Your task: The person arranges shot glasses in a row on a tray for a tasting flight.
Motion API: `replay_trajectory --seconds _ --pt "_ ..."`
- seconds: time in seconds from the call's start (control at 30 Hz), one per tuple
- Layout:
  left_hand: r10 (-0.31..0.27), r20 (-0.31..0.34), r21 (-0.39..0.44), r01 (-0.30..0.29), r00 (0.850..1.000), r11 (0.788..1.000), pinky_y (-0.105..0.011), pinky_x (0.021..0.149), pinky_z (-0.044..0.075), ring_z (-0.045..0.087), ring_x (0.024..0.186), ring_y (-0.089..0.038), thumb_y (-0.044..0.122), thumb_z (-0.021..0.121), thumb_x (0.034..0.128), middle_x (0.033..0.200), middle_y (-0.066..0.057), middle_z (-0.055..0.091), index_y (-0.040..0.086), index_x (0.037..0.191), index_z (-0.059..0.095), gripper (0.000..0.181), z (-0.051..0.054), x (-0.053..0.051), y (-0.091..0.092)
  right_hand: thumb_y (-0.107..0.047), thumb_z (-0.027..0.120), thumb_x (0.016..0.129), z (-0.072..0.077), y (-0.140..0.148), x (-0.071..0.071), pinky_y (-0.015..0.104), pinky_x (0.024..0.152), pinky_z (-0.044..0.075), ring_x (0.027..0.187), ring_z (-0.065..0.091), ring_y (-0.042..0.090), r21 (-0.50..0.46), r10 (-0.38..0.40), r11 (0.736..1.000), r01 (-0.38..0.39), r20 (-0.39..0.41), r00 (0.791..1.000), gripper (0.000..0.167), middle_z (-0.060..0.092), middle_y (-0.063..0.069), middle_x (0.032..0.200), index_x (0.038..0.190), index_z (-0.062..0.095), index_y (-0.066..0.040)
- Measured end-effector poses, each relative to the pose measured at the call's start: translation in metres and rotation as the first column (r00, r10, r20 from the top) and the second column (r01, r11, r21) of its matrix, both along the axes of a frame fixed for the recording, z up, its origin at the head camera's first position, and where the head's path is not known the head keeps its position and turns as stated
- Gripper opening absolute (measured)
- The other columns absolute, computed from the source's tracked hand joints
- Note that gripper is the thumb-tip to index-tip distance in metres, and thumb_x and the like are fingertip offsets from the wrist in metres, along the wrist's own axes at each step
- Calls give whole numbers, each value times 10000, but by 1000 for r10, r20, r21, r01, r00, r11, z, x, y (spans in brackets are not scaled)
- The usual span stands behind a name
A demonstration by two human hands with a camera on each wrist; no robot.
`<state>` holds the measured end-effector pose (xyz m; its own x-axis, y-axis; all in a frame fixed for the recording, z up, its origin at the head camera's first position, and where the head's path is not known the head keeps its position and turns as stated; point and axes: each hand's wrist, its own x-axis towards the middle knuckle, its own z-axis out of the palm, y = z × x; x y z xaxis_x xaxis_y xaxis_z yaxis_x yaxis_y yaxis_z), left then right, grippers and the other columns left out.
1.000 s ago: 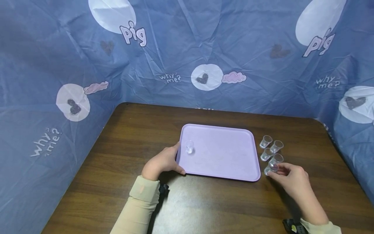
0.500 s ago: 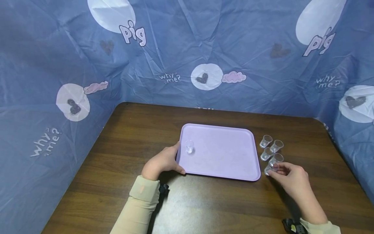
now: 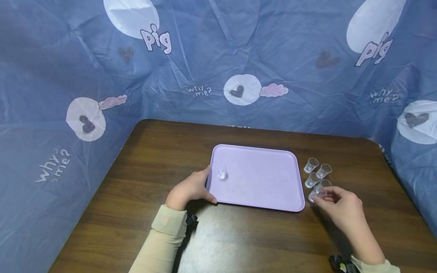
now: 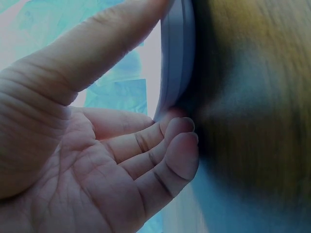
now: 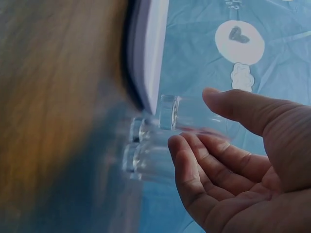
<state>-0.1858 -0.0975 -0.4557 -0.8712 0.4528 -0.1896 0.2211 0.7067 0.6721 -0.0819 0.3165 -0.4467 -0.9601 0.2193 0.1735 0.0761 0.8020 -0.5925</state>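
Observation:
A pale purple tray point(image 3: 257, 178) lies on the wooden table. My left hand point(image 3: 192, 189) holds its near-left corner, thumb on the front edge and fingers along the left side; the left wrist view shows thumb and fingers at the tray rim point(image 4: 176, 53). One clear shot glass point(image 3: 222, 172) stands on the tray's left part. Beside the tray's right edge, my right hand point(image 3: 341, 208) pinches another shot glass point(image 5: 192, 114) between thumb and fingers. Its base sits slightly off the table, higher than the glasses behind it point(image 5: 133, 158).
Several more clear shot glasses point(image 3: 311, 166) stand close together just right of the tray, one partly hidden behind the held glass. A blue printed cloth point(image 3: 205, 64) hangs along the table's back and sides. Bare wood point(image 3: 252, 242) shows in front of the tray.
The right hand has raised the pinched shot glass a little from the table. The left hand, the tray and the other glasses stay where they were.

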Motion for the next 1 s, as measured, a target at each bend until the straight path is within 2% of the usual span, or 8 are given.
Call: replay_trajectory --seconds 0.27,0.53,0.93,1.0 --pt "-5 -6 9 5 1000 1000 -453 966 461 597 1112 -306 177 1015 591 1270 -212 624 -19 1552 328 1198 -2 0 -1 -233 903 787 7 -12 -6 238 568 471 711 622 160 -13 40 999 -40 -1 999 362 708 42 803 1001 741 10" --pt "7 5 -19 -7 1000 1000 -446 1016 433 555 1212 -320 194 1008 609 1424 -245 522 -53 1558 296 1212 -2 1 -1 -171 902 781 13 -29 -19 201 580 504 723 656 178 -52 95 994 -95 -16 995 374 716 84 833 1030 727 48" --pt "-19 -5 -6 19 1000 1000 -444 955 466 602 1091 -295 185 1007 612 1259 -211 629 -22 1555 315 1188 0 0 -1 -115 892 782 15 -66 -45 206 638 530 745 692 190 -119 194 973 -196 -33 981 271 724 79 845 968 739 9" --pt "-19 -2 -9 19 1000 1000 -441 962 462 597 1103 -294 183 1008 611 1281 -213 619 -22 1559 307 1197 0 0 -1 -118 891 783 14 -73 -50 219 641 534 742 690 186 -127 210 969 -213 -39 977 266 723 72 835 961 739 8"
